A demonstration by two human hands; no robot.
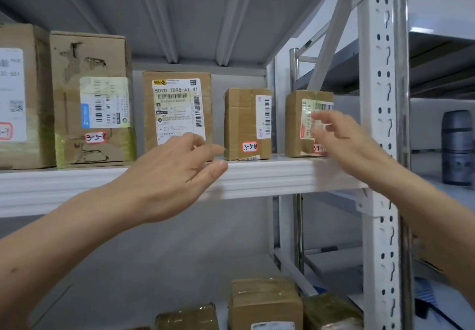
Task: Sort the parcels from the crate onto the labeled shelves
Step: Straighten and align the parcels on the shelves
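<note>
Our boxes (177, 108) stand in a row on the shelf (270, 175), labels outward, likely so the codes read. The end box (294, 124), at the row's 3 o'clock, sits near the post (377, 129), with a gap at its 9 o'clock. Our right hand (344, 136), fingers apart, is at its label; whether it touches, we cannot tell. Our left hand (169, 175) hovers loose-fingered and empty by the lip.

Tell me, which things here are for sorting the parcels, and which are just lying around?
For the job: box tagged 3-3-8, box labelled 502D, box tagged 3-3-10, rightmost box, shelf, left hand, right hand.

Just there: dark flask on the next rack, metal pole.
</note>
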